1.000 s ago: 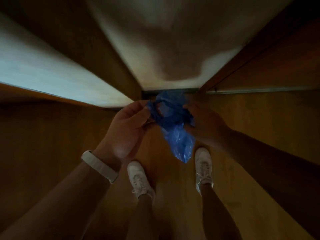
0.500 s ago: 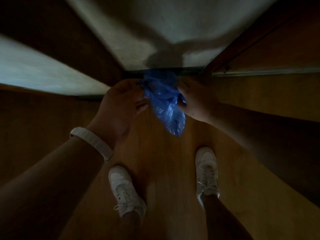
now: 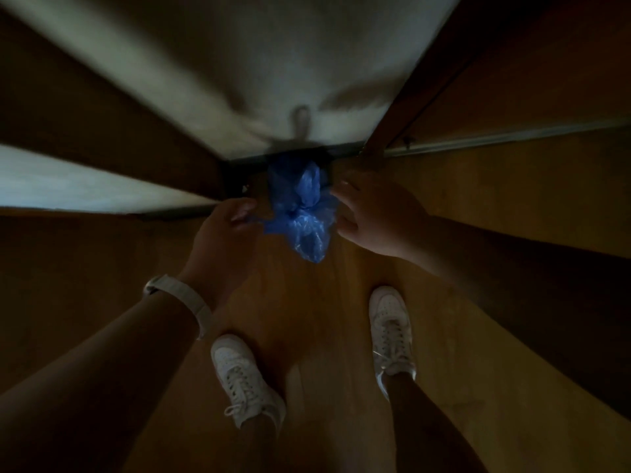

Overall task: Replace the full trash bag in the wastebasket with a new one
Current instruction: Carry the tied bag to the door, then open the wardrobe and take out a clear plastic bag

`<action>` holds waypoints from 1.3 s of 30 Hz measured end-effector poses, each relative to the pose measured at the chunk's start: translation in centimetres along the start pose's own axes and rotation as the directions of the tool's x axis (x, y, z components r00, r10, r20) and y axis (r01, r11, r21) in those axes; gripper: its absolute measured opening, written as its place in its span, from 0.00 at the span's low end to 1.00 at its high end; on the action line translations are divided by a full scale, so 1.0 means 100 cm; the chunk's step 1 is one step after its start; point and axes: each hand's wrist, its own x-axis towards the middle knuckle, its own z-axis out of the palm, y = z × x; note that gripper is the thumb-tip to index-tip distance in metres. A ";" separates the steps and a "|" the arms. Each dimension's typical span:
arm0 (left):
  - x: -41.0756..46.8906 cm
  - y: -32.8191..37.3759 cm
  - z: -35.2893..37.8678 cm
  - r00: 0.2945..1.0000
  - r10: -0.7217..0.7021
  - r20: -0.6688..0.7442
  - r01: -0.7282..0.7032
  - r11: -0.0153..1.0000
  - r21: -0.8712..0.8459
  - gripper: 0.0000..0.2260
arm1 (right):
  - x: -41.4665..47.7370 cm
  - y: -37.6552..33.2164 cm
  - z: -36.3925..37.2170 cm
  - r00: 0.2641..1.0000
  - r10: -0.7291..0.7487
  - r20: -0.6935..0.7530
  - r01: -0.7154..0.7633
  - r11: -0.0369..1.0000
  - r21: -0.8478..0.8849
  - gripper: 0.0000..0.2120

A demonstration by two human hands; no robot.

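The blue trash bag (image 3: 304,213) is thin, translucent plastic, crumpled into 1 loose bunch with glossy creases. Its upper part is bunched and puffed, and a narrower tail hangs down toward the near side. It is in the air between the 2 hands, above the wooden floor (image 3: 307,319) and in front of the foot of the pale wall (image 3: 256,63) on the far side. The frame is too dim and blurred to read any print on the plastic.

The left hand (image 3: 222,240), with a white wristband (image 3: 181,298) on its wrist, pinches a thin stretched strand at the bag's left edge between curled fingertips. The right hand (image 3: 375,213) is spread wide just beside the bag's right edge, fingers relaxed. I cannot tell whether it touches the plastic.

Nearer, the left sneaker (image 3: 242,377) and right sneaker (image 3: 391,329), both white, stand on the floor.
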 end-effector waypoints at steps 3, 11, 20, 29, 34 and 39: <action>-0.022 0.022 -0.012 0.996 0.087 0.007 -0.087 0.986 0.139 0.16 | -0.021 -0.012 -0.041 1.000 0.020 -0.019 -0.020 1.000 0.009 0.22; -0.106 0.109 -0.042 0.925 0.360 0.126 -0.379 0.903 0.203 0.17 | -0.092 -0.069 -0.160 0.989 0.135 -0.055 -0.127 0.984 0.125 0.31; -0.236 0.201 -0.122 0.794 0.515 0.324 -0.608 0.687 0.398 0.28 | -0.215 -0.177 -0.302 0.937 0.331 -0.115 -0.318 0.941 0.117 0.27; -0.349 0.286 -0.150 0.549 0.669 0.500 -0.829 0.363 0.425 0.25 | -0.353 -0.251 -0.396 0.751 0.625 -0.215 -0.629 0.775 0.059 0.31; -0.402 0.330 -0.130 0.322 0.750 0.578 -0.931 0.141 0.336 0.22 | -0.437 -0.276 -0.420 0.627 0.731 -0.270 -0.736 0.669 0.102 0.28; -0.461 0.366 -0.092 0.165 0.750 0.640 -0.942 -0.073 0.329 0.22 | -0.524 -0.284 -0.431 0.474 0.835 -0.280 -0.830 0.530 0.175 0.27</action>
